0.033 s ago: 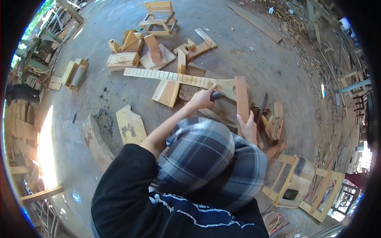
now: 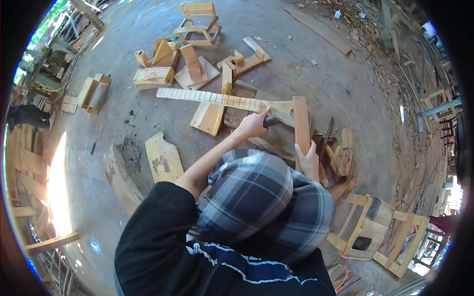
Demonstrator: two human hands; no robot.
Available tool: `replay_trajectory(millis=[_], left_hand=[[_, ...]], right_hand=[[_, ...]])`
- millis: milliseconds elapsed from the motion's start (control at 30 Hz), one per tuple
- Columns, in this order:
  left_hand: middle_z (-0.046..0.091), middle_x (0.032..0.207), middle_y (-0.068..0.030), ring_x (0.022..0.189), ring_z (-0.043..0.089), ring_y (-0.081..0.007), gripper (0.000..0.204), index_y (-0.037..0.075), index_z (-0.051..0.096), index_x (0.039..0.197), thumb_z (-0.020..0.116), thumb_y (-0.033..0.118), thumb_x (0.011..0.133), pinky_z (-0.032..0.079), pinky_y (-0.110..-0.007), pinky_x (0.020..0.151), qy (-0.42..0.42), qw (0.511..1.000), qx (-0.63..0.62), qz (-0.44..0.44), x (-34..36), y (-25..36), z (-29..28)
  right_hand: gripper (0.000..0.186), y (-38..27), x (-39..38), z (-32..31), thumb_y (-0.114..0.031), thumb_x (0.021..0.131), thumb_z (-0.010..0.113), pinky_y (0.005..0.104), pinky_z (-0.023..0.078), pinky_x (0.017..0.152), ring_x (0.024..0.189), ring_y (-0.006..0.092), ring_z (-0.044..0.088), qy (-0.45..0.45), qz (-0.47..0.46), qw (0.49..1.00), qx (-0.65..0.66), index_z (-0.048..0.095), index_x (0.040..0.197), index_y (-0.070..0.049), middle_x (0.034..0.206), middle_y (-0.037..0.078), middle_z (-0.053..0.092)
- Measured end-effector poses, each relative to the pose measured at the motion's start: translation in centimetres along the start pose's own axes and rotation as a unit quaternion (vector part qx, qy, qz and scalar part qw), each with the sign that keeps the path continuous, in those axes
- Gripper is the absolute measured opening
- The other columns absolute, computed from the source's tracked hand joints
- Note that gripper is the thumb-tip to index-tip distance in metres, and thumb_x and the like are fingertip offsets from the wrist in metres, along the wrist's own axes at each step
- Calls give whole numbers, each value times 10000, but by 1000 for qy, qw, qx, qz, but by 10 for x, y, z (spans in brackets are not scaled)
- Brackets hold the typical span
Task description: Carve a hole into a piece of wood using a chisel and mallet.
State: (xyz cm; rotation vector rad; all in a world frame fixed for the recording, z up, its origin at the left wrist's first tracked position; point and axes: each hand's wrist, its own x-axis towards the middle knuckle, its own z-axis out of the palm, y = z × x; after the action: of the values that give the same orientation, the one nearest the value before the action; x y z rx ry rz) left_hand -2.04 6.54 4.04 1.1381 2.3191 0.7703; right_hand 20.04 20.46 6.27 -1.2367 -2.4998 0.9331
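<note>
My left hand (image 2: 253, 125) is closed around a dark, round tool handle (image 2: 270, 121); the tool's working end is hidden. It is right beside a long pale piece of wood (image 2: 212, 98) with rows of cross lines, like a guitar neck, which widens at its right end. My right hand (image 2: 308, 162) grips the lower part of a reddish-brown wooden block (image 2: 300, 121). The block's upper part overlaps the wide end of the pale piece; I cannot tell whether they touch. Plaid cloth (image 2: 252, 197) covers my knees below the hands.
A pale board (image 2: 163, 160) lies at left near a weathered plank (image 2: 121, 177). Several wood offcuts (image 2: 154, 75) sit beyond, before a small wooden chair (image 2: 197, 24). Scraps crowd beside my right hand, including a wooden piece (image 2: 346, 148). A slatted wooden frame (image 2: 370, 229) stands lower right.
</note>
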Motion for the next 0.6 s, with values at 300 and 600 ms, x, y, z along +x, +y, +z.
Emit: replay_trajectory(millis=[300, 600], left_hand=[[394, 1332, -348, 721, 668, -341, 763, -29, 380, 1370, 676, 107, 680, 555, -381, 571, 84, 972, 194, 106, 13, -23, 31], [386, 1281, -475, 704, 703, -313, 902, 510, 163, 1471, 575, 61, 805, 539, -295, 535, -29, 946, 291, 141, 25, 38, -1]], right_hand=[[651, -31, 22, 33, -537, 926, 480, 539, 486, 798, 926, 521, 598, -132, 1, 989, -61, 395, 1135, 74, 956, 403, 593], [675, 32, 44, 12, -508, 911, 528, 456, 488, 868, 974, 423, 629, -81, -74, 994, -25, 470, 1292, 46, 1035, 297, 637]])
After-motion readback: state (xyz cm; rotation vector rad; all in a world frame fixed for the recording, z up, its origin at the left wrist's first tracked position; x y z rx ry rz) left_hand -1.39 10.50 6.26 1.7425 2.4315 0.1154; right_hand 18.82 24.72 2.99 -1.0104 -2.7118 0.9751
